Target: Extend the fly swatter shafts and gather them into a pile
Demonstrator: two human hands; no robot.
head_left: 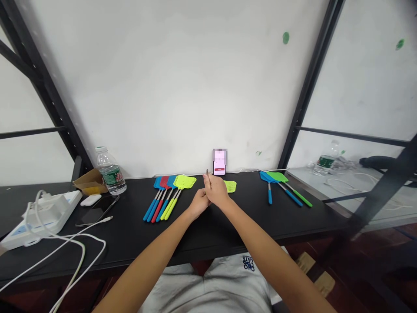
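Note:
My right hand (216,190) rests over my left hand (198,204) at the middle of the black table (137,234). A thin dark stick (207,173) rises from the fingers of my right hand, which seem to pinch it. The fingers of my left hand are hidden. A yellow-green fly swatter head (230,186) lies partly behind my right hand. To the left of my hands is a fanned group of swatters (169,198) with blue, red and yellow-green handles. Further right lie blue and green swatters (282,188).
A smartphone (219,164) with a blurred screen stands against the white wall. At the left are a water bottle (110,171), a cardboard box (87,182), a power strip (45,213) and white cables. Black metal frame posts (309,87) rise on the right.

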